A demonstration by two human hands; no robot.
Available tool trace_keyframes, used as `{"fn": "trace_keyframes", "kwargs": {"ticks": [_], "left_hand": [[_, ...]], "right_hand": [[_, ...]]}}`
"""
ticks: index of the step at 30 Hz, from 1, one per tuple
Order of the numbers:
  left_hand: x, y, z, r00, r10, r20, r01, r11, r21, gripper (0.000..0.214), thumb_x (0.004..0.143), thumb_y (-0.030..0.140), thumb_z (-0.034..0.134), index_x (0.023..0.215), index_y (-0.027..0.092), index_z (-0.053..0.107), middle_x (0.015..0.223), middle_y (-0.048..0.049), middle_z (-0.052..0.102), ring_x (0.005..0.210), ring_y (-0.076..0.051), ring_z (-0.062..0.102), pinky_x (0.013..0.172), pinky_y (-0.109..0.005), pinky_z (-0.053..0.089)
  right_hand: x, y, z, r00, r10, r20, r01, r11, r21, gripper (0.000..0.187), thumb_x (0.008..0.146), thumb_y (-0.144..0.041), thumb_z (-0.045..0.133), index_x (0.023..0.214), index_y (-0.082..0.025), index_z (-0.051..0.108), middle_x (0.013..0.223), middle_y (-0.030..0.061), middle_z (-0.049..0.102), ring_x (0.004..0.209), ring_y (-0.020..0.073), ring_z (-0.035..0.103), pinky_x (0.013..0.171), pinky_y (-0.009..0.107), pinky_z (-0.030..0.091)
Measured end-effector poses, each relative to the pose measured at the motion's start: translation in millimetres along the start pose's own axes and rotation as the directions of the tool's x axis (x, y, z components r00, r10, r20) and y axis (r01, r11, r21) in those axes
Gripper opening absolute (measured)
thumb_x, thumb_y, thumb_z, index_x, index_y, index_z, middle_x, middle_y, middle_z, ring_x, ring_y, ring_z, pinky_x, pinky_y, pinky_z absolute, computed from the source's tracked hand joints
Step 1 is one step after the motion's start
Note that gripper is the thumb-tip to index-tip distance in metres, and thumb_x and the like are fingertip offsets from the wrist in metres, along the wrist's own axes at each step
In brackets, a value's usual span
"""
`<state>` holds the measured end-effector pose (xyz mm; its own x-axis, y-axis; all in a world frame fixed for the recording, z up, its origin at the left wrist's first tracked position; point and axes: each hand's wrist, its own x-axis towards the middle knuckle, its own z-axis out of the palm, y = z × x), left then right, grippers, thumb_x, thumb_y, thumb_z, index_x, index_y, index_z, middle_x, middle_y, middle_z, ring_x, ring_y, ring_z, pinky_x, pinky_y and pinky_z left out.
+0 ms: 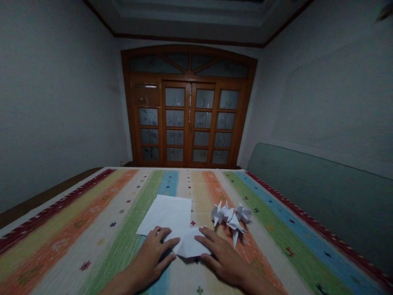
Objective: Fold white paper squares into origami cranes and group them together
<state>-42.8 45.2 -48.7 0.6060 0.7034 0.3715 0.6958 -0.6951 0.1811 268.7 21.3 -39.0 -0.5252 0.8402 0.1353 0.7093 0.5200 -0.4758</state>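
Observation:
A partly folded piece of white paper (192,245) lies between my two hands, near the front of the table. My left hand (155,248) is at its left corner, fingers apart, with the index fingertip by the paper's edge. The tips of its other fingers rest by the lower edge of a flat white sheet (167,211). My right hand (221,252) lies over the right end of the folded paper with fingers spread, the thumb at the near edge. The folded paper overlaps the sheet's lower right part. A dark shadow shows under its near edge.
Several pointed white folded-paper shapes (230,216) sit in a cluster to the right of the sheet. A striped, patterned cloth (119,233) covers the table. A greenish panel (307,176) stands along the right side, and wooden glass doors (188,119) are beyond the far edge.

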Motion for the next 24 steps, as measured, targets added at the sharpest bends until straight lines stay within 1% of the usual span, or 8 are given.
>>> {"fn": "trace_keyframes", "kwargs": {"ticks": [4,8,10,13,15,19,21,24], "left_hand": [[-1.9,-0.5,0.8,0.999,0.001,-0.042,-0.001,1.0,-0.008,0.042,0.096,0.02,0.069,0.135,0.036,0.064,0.132,-0.0083,0.064,0.121,-0.033,0.057,0.101,-0.054,0.053],[-2.3,-0.7,1.0,0.999,0.009,-0.045,-0.009,1.0,-0.017,0.04,0.095,0.026,0.072,0.133,0.035,0.065,0.131,-0.0091,0.064,0.12,-0.033,0.057,0.1,-0.053,0.053],[-1.7,0.0,0.3,0.999,0.007,-0.038,-0.008,1.0,-0.026,0.043,0.092,0.03,0.076,0.134,0.034,0.065,0.131,-0.0096,0.064,0.119,-0.034,0.058,0.099,-0.053,0.053],[-0.7,1.0,-0.7,0.999,0.004,-0.046,-0.006,0.999,-0.036,0.049,0.088,0.028,0.08,0.135,0.034,0.064,0.129,-0.0098,0.064,0.116,-0.034,0.06,0.098,-0.052,0.053],[-0.1,0.8,-0.7,0.997,0.021,-0.072,-0.024,0.999,-0.039,0.045,0.091,0.023,0.075,0.134,0.033,0.064,0.125,-0.0095,0.065,0.112,-0.032,0.062,0.095,-0.049,0.054],[0.8,-1.7,0.2,0.984,0.091,-0.152,-0.097,0.995,-0.035,0.034,0.101,0.017,0.053,0.13,0.03,0.066,0.113,-0.0085,0.069,0.1,-0.027,0.066,0.087,-0.04,0.057],[1.1,-2.9,-0.1,0.978,0.105,-0.179,-0.113,0.993,-0.037,0.035,0.105,0.017,0.045,0.129,0.029,0.067,0.107,-0.0082,0.071,0.095,-0.025,0.067,0.083,-0.038,0.057],[0.9,-3.2,-1.9,0.971,0.107,-0.213,-0.122,0.991,-0.06,0.034,0.108,0.019,0.04,0.126,0.026,0.068,0.098,-0.0074,0.074,0.089,-0.024,0.069,0.078,-0.034,0.058]], "right_hand": [[0.5,1.8,1.1,0.999,-0.025,-0.033,0.025,1.0,0.009,0.048,0.106,-0.049,0.049,0.149,-0.028,0.055,0.16,0.0126,0.046,0.147,0.0313,0.045,0.121,0.05,0.037],[1.0,3.7,2.6,0.998,-0.026,-0.058,0.025,1.0,-0.008,0.047,0.106,-0.047,0.047,0.146,-0.023,0.058,0.156,0.0161,0.051,0.144,0.0324,0.049,0.119,0.051,0.04],[1.3,4.3,3.4,0.997,-0.033,-0.072,0.032,0.999,-0.013,0.047,0.106,-0.046,0.045,0.143,-0.021,0.061,0.153,0.0174,0.055,0.141,0.0329,0.051,0.118,0.052,0.041],[2.5,5.7,4.7,0.992,-0.042,-0.119,0.042,0.999,-0.001,0.048,0.107,-0.047,0.041,0.139,-0.019,0.064,0.146,0.0179,0.061,0.136,0.0325,0.056,0.115,0.051,0.044],[4.1,6.8,5.4,0.986,-0.051,-0.157,0.055,0.998,0.019,0.05,0.108,-0.048,0.038,0.135,-0.018,0.066,0.14,0.0177,0.066,0.133,0.0319,0.06,0.114,0.05,0.045],[7.0,7.4,5.3,0.977,-0.067,-0.202,0.086,0.993,0.086,0.052,0.108,-0.051,0.035,0.127,-0.018,0.07,0.129,0.016,0.073,0.123,0.0309,0.066,0.109,0.048,0.049],[6.9,7.2,4.9,0.973,-0.062,-0.221,0.091,0.988,0.123,0.051,0.107,-0.053,0.039,0.127,-0.019,0.07,0.127,0.0162,0.074,0.12,0.0316,0.068,0.106,0.048,0.051],[4.6,7.5,5.7,0.96,-0.037,-0.279,0.09,0.979,0.181,0.049,0.103,-0.054,0.047,0.13,-0.018,0.067,0.126,0.018,0.073,0.117,0.0336,0.068,0.103,0.05,0.052]]}}
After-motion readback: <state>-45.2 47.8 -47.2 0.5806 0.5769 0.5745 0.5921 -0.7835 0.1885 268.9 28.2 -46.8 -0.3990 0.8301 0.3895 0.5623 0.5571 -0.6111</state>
